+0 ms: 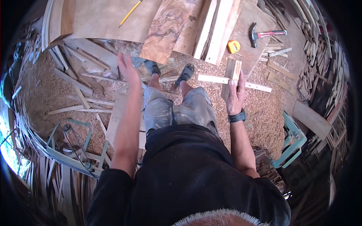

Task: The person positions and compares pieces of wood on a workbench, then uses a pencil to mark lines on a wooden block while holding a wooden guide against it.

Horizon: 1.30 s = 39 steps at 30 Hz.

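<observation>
My right hand (235,98) is closed on a wooden block crossed by a long pale strip (258,87). The strip has small dark marks and sticks out on both sides of the block (233,68). Thumb and fingers press where the two pieces cross; a watch sits on that wrist. My left hand (129,69) is raised, with its fingers stretched out and nothing in it. Just beyond lies a board with swirling brown grain (164,35), its near end closest to my left hand. Beside it are pale planks (220,34) on a wide work surface.
A yellow pencil (130,14) lies at the far left of the surface. An orange-yellow tape measure (233,46) and a red-handled claw hammer (266,34) rest at the right. Shavings and wood offcuts (75,81) cover the floor. Green metal frames (294,143) stand on both sides.
</observation>
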### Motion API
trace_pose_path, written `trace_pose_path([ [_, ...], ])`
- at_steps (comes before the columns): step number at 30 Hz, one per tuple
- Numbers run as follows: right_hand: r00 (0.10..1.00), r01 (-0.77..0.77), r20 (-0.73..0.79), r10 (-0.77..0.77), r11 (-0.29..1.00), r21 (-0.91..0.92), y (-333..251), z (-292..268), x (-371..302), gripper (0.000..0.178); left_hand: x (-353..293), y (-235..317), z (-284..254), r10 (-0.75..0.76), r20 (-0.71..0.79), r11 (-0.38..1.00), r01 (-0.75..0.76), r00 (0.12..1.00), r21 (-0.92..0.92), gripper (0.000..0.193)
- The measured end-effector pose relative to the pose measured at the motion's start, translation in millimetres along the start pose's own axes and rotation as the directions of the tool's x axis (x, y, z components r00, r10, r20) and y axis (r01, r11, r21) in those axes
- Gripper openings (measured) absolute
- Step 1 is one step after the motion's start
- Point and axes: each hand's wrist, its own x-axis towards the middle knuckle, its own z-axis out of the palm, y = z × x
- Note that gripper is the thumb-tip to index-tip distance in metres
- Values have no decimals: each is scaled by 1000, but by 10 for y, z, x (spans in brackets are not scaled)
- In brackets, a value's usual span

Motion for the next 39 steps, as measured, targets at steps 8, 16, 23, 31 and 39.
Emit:
trace_pose_path([
  [8,945,-55,-320,63,998,33,108,-257,321,62,-766,-113,515,-255,370,750,424,893,-507,82],
  [16,963,62,-261,69,884,463,-276,-413,895,63,-549,-24,703,-364,375,670,519,853,-530,70],
  [23,988,137,-7,-157,834,534,-849,-57,1336,72,-769,74,352,-436,199,733,475,878,-487,55],
  [31,914,88,316,-256,884,460,-1213,1119,1889,77,-831,740,-757,-148,54,945,157,988,-288,84],
  [39,828,107,504,-245,952,287,-889,1766,2352,77,-77,1264,-1029,48,201,971,1,979,-237,92],
])
